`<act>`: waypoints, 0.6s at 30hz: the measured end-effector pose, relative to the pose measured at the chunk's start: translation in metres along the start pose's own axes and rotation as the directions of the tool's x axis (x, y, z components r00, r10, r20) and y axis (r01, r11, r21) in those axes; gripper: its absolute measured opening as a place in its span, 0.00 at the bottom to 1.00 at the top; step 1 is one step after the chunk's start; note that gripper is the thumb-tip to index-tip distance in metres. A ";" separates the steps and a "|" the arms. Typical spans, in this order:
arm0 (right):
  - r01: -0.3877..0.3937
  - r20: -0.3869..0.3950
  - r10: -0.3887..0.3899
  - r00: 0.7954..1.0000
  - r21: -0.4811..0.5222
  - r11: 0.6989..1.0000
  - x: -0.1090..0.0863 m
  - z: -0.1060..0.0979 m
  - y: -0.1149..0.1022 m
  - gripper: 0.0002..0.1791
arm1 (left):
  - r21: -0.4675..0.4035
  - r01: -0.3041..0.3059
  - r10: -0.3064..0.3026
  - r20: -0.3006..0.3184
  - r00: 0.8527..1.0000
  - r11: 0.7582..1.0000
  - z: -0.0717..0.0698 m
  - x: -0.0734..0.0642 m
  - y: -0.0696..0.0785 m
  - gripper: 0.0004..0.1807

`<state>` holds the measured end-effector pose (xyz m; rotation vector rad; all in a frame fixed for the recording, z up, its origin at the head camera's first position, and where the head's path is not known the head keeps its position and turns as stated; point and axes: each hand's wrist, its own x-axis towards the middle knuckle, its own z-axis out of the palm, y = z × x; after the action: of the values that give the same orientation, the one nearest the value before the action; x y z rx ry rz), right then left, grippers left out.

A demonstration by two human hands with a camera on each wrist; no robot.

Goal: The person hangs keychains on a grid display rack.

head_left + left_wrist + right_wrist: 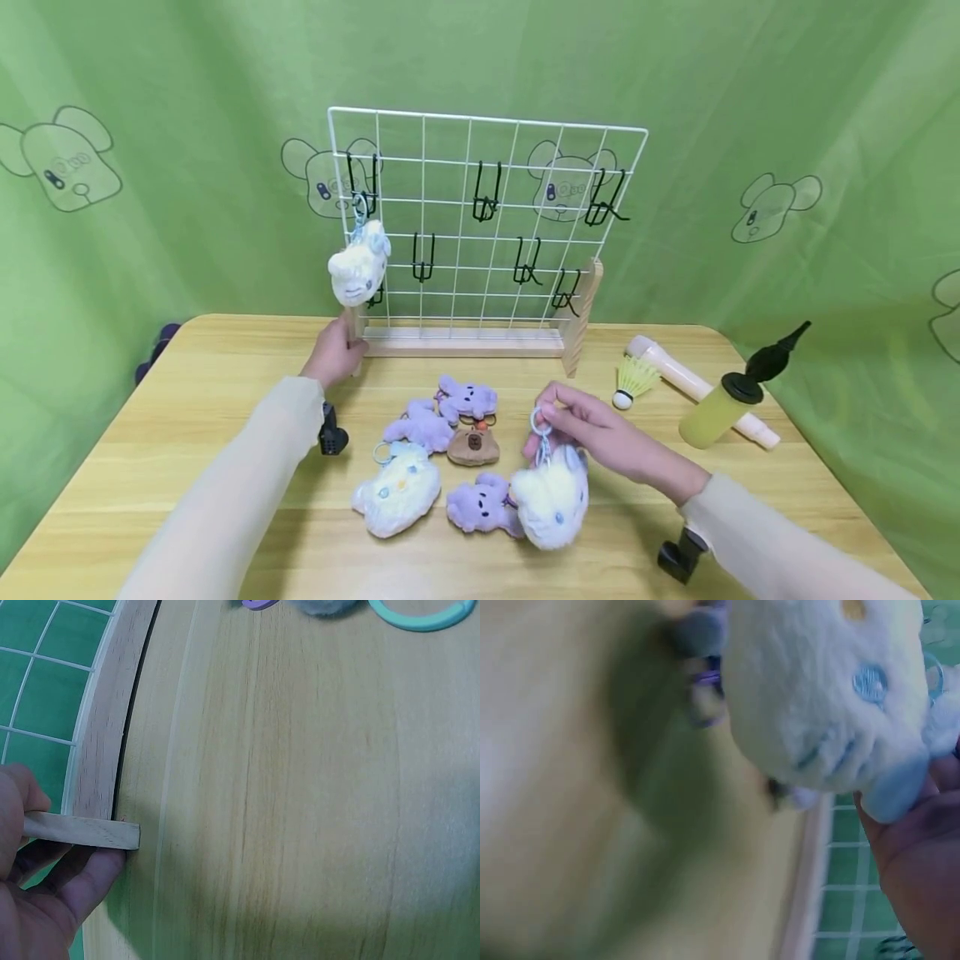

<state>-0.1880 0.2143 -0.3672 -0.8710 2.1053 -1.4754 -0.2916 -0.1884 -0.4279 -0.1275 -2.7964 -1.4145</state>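
Note:
My right hand [600, 433] pinches the blue ring of a fluffy white plush keychain [552, 504], which dangles over the table and overlaps a purple plush keychain [483, 504] in the head view. In the right wrist view the white plush [810, 682] fills the upper middle. At the rack's left end, my left hand [333, 350] grips the wooden foot [82, 829], thumb and fingers on either side of it. A second white plush keychain [360, 271] hangs from a black hook at the upper left of the white wire grid rack [468, 192].
Other black hooks [487, 196] stick out of the grid. On the table lie another white plush [401, 492], purple plushes [420, 427] and a brown plush [472, 446]. To the right are a yellow shuttlecock [633, 379], a pale tube [678, 371] and a yellow bottle [712, 417].

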 end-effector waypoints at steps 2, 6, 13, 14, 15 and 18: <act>0.055 -0.066 -0.057 0.996 -0.028 0.998 0.011 -0.001 -0.014 0.13 | 0.000 -0.007 0.007 -0.003 1.000 1.000 0.000 -0.001 0.000 0.34; 0.145 -0.197 -0.157 0.968 -0.078 0.986 0.036 -0.009 -0.042 0.12 | 0.000 -0.008 0.008 -0.004 1.000 1.000 0.000 -0.001 -0.001 0.33; 0.255 -0.383 -0.287 0.878 -0.133 0.958 0.087 -0.027 -0.081 0.13 | -0.003 0.008 -0.008 0.008 1.000 1.000 -0.001 0.000 0.000 0.35; 0.270 -0.402 -0.302 0.864 -0.135 0.953 0.094 -0.029 -0.085 0.12 | -0.003 0.012 -0.011 0.011 1.000 1.000 -0.001 0.000 0.000 0.35; 0.281 -0.422 -0.313 0.851 -0.138 0.950 0.100 -0.031 -0.089 0.11 | -0.001 0.014 -0.014 0.013 1.000 1.000 -0.001 0.000 0.000 0.35; 0.308 -0.475 -0.337 0.813 -0.141 0.941 0.119 -0.035 -0.100 0.09 | 0.002 0.017 -0.017 0.014 1.000 1.000 -0.001 0.000 0.000 0.35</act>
<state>-0.2706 0.1308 -0.2603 -0.9935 2.4596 -2.0004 -0.2917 -0.1894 -0.4275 -0.1149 -2.8164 -1.4203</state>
